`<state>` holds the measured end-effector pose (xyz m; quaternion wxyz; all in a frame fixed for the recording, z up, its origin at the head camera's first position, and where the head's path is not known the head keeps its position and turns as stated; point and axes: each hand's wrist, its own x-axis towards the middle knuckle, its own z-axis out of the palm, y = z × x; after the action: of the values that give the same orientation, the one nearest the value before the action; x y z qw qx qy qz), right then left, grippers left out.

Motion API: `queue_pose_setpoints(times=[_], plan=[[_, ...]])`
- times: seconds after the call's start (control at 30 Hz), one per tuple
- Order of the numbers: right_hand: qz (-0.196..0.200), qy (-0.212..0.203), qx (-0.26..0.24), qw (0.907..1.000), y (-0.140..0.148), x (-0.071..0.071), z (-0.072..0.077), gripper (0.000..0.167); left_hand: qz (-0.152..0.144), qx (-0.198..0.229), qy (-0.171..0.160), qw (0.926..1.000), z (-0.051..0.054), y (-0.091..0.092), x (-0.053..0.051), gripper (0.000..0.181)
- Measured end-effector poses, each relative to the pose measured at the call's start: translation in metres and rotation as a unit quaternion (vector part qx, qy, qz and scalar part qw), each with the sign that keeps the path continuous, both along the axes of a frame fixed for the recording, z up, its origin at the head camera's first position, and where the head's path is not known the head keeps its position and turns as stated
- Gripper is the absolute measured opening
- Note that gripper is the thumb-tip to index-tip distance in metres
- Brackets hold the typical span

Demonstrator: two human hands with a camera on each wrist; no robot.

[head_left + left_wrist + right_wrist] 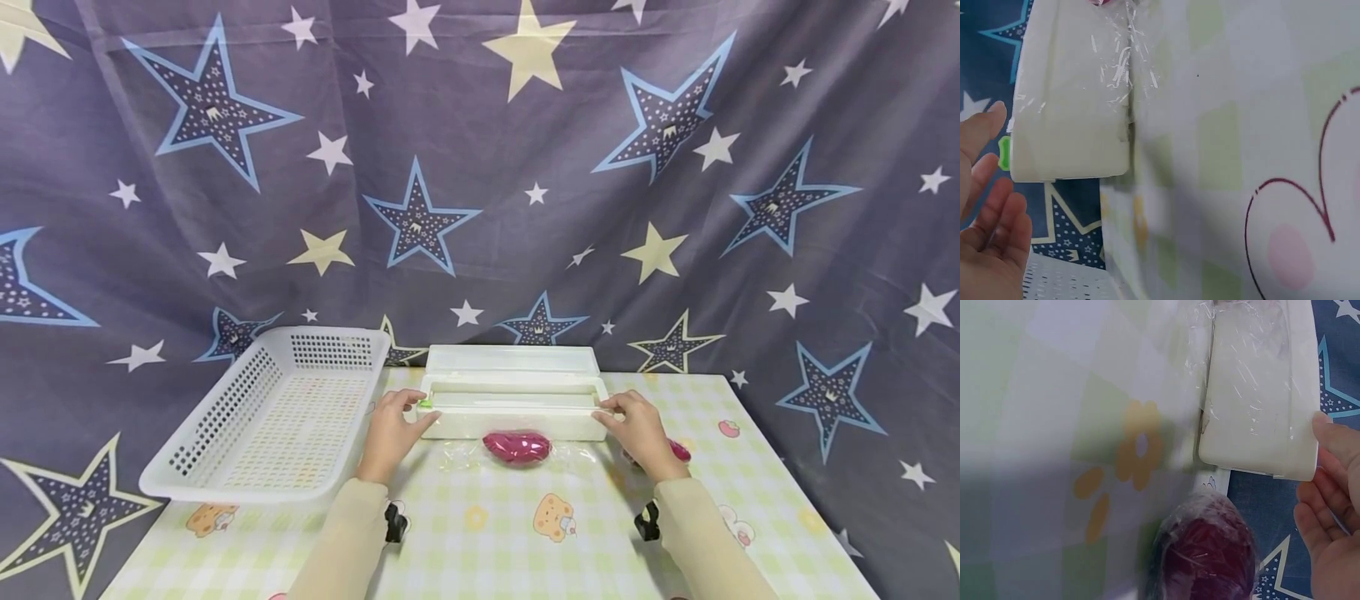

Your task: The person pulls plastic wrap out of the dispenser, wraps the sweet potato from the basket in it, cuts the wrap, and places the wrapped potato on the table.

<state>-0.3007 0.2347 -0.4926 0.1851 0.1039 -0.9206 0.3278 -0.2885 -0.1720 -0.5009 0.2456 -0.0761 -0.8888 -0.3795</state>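
Note:
A white cling film dispenser (pixel 517 423) lies lengthwise on the table with its lid (pixel 513 360) raised at the back. Clear film (pixel 1116 62) hangs over its front and spreads onto the table, beneath a glossy dark-red item (pixel 517 447) whose kind I cannot tell. At the dispenser's left end is my left hand (pixel 393 429), fingers loosely bent beside the green slider (pixel 1004 153); the left wrist view shows a small gap. My right hand (pixel 637 429) grips the right end's edge between thumb and fingers. Near that hand lies a film-wrapped dark-red item (pixel 1207 556).
On the left stands a white perforated basket (pixel 161 483), angled along the table's edge. A green checked cloth with cartoon prints covers the table (pixel 480 558). Behind it hangs a dark curtain (pixel 487 125) with stars.

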Motion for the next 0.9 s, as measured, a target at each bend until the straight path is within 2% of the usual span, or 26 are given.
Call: queue_pose_setpoints(times=[0.2,0.37,0.67,0.9], plan=[[0.003,0.006,0.000,1.0000,0.000,0.000,-0.001,0.020,0.000,0.001,-0.009,1.0000,-0.005,-0.001,-0.009,0.040],[0.002,-0.001,-0.001,1.0000,0.000,-0.001,-0.001,0.020,-0.009,-0.002,0.003,1.0000,-0.006,-0.004,-0.014,0.034],[0.008,0.001,0.005,1.0000,0.002,-0.001,-0.001,0.015,-0.023,-0.010,0.005,0.9997,-0.008,-0.007,-0.015,0.028],[0.012,0.004,0.018,0.9998,0.002,-0.001,-0.001,0.015,-0.037,-0.015,0.011,0.9991,-0.004,-0.006,-0.013,0.026]])
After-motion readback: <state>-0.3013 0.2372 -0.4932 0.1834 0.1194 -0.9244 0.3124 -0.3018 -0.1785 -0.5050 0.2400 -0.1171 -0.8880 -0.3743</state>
